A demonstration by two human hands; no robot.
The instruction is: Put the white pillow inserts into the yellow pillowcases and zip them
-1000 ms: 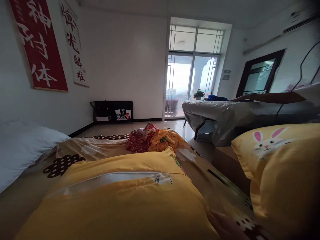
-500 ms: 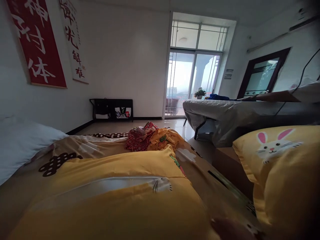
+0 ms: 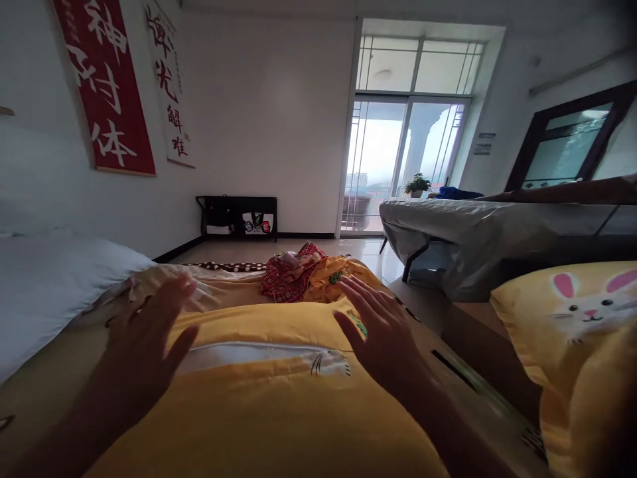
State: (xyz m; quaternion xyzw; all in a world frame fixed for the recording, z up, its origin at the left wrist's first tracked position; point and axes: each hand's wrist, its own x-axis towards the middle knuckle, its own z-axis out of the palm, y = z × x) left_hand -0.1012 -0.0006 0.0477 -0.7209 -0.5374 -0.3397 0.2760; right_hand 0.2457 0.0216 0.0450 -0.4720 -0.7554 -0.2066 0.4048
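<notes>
A yellow pillow (image 3: 269, 418) with a rabbit print lies in front of me on a patterned bedsheet. A long gap across its cover shows a white inner pillow (image 3: 239, 355). My left hand (image 3: 144, 345) is raised over the pillow's left side, slightly blurred, its thumb apart from the fingers. Over the right side hangs my right hand (image 3: 381, 332), with fingers stretched out and thumb spread. Neither hand holds anything; whether either touches the fabric I cannot tell. Beyond the pillow are a crumpled red checked cloth (image 3: 286, 275) and a crumpled yellow cloth (image 3: 343, 269).
At left rests a white pillow (image 3: 70, 285). A second yellow rabbit pillow (image 3: 587, 332) stands at right. Behind it is a table (image 3: 448, 222) under a plastic cover, with a potted plant (image 3: 417, 186) and another person's arm (image 3: 562, 192). A dark rack (image 3: 236, 216) stands against the wall.
Both my hands have come up into view over the pillow; earlier only a blurred bit of hand showed at the bottom right. The view has turned slightly left.
</notes>
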